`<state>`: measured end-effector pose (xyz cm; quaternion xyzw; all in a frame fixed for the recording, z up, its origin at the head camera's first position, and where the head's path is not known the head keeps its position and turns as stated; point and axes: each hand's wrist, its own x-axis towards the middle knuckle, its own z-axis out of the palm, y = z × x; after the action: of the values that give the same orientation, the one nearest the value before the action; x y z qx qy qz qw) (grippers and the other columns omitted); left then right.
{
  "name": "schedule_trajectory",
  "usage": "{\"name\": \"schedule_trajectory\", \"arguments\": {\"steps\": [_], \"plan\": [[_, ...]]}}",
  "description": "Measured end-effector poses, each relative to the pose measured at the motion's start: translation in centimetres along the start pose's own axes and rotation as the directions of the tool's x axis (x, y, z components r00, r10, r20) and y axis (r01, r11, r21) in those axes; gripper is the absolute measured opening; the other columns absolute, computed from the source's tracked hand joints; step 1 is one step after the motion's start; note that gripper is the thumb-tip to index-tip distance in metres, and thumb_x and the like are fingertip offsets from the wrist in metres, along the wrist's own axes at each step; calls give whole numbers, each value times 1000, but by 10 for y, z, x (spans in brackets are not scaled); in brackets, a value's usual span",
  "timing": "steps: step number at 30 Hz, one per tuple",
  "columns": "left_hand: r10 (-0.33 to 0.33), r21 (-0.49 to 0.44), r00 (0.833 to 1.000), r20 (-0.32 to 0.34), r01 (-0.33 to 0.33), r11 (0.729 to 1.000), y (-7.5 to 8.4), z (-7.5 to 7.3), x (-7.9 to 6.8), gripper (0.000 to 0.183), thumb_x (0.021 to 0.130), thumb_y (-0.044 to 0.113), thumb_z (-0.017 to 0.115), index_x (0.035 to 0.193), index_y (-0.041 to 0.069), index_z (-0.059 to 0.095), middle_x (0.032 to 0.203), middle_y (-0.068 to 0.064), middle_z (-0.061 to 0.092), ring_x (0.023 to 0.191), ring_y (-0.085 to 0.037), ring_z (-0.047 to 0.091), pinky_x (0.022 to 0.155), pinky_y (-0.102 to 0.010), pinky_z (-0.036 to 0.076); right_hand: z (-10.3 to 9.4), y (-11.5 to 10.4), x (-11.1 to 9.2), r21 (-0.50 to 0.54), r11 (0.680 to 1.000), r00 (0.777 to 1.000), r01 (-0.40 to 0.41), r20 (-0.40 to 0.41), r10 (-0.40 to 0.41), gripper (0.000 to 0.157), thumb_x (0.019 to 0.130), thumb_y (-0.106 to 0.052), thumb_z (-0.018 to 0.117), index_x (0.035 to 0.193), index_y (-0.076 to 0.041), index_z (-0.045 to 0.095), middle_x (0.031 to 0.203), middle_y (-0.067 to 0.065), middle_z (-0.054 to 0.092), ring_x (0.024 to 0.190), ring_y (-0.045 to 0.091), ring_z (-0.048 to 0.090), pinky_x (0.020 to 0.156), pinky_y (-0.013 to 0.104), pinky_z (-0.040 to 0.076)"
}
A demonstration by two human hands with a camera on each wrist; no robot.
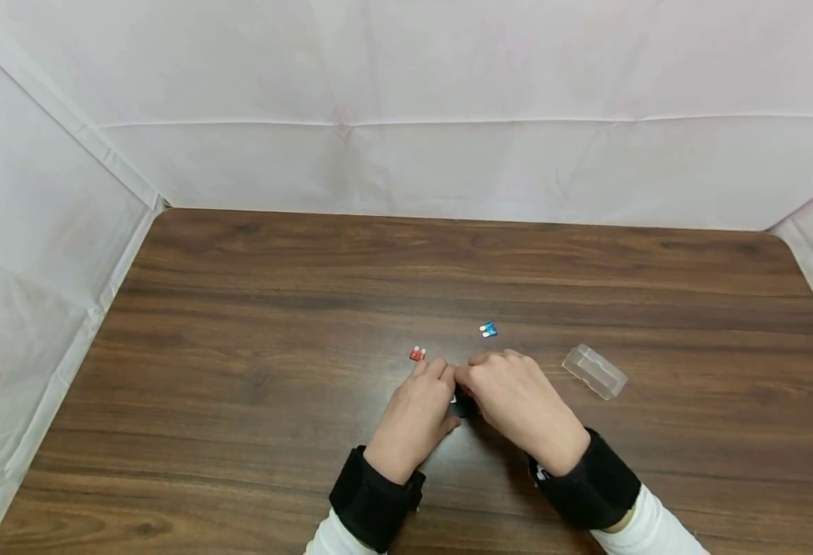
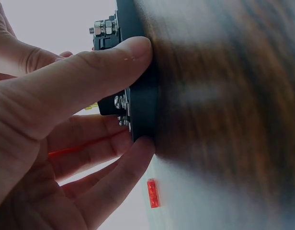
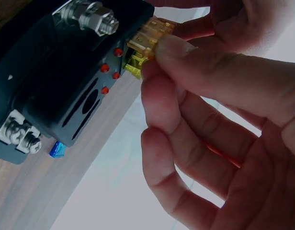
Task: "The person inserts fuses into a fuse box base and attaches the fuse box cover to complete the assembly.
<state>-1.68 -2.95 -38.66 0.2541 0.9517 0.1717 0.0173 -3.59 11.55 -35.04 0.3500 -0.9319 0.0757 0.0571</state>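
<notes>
Brown wood-grain tabletop (image 1: 240, 401): far edge well beyond both hands, meeting creased white sheet (image 1: 448, 169); side edges well apart too, w/ broad stretch of wood btwn L hand (image 1: 414, 416) & L edge.
Transparent rectangular plastic box (image 1: 595, 371): nr R hand (image 1: 520, 405), well inside R edge; wood showing thru, lid can't tell.
Black plastic fuse block (image 3: 51, 86): flat on wood btwn hands; w/ metal screw terminals (image 3: 97, 19), holding translucent yellow blade fuse (image 3: 136, 64).
L grip: thumb + fingertip on block's sides.
R pinch: thumb + finger on translucent orange blade fuse (image 3: 152, 37), at block, beside yellow; fully seated, can't tell.
Loose fuses: small red fuse (image 1: 417, 354) just beyond L fingertips; small blue fuse (image 1: 488, 329) farther out, past R hand.
</notes>
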Motion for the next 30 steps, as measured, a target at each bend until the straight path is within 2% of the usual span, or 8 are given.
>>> {"name": "schedule_trajectory", "arguments": {"steps": [6,14,30], "plan": [[-2,6,1000,-13,2,1000,0,-1,1,38,67,20,81,97,5,62,90,-3,56,84,-16,50,73,-21,49,-2,-2,3,-7,1000,1000,-5,1,5,23,79,-5,68,61,-15,56,54,-2,49,47,11,42,46,30,40],[-7,18,1000,1,7,1000,0,-2,2,40,68,22,80,100,6,61,92,-3,56,84,-16,50,74,-20,49,0,1,1,13,1000,1000,-10,-9,10,18,76,-6,70,63,-14,60,56,-2,52,50,14,48,47,32,42],[-14,17,1000,12,14,1000,2,0,0,39,68,22,80,97,6,60,90,-2,56,82,-15,49,72,-19,49,2,-1,-3,11,1000,999,-23,-30,24,22,73,-3,70,59,-14,58,55,-4,49,48,13,46,46,30,42]]}}
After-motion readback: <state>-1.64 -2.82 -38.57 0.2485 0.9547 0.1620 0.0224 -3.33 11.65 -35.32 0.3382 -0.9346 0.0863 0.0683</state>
